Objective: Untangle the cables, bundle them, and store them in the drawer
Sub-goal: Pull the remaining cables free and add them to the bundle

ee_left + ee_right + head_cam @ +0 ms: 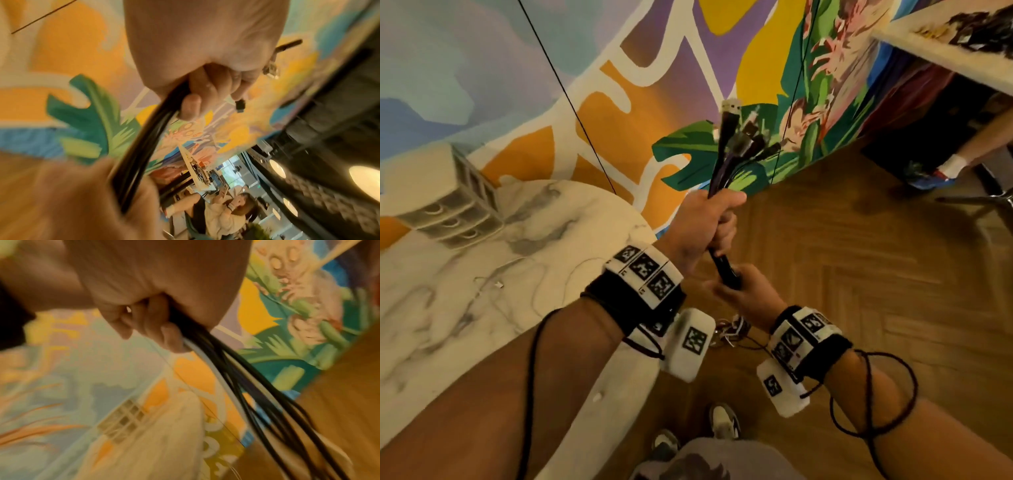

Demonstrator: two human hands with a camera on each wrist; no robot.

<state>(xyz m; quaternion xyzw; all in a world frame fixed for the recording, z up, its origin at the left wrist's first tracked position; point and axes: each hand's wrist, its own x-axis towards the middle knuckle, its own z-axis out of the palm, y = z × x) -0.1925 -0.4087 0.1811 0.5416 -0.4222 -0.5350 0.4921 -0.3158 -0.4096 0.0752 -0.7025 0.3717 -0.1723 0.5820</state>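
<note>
A bundle of mostly black cables (724, 168) stands upright in front of me, its connectors (743, 133) fanned out at the top. My left hand (705, 226) grips the bundle just below the connectors, fingers curled round it (205, 48). Directly beneath, my right hand (743, 294) grips the same bundle (154, 288); black and white strands (246, 386) trail down from it, and loose ends (729, 330) hang under my wrists. The small white drawer unit (448, 205) sits on the marble table (431, 342) at the left, its drawers closed.
A thin white cable (493, 281) lies on the marble table. A painted mural wall stands behind. Another person's foot (931, 178) and a chair base (979, 202) are at the right under a second table (945, 44). My shoes (722, 421) stand on the wooden floor.
</note>
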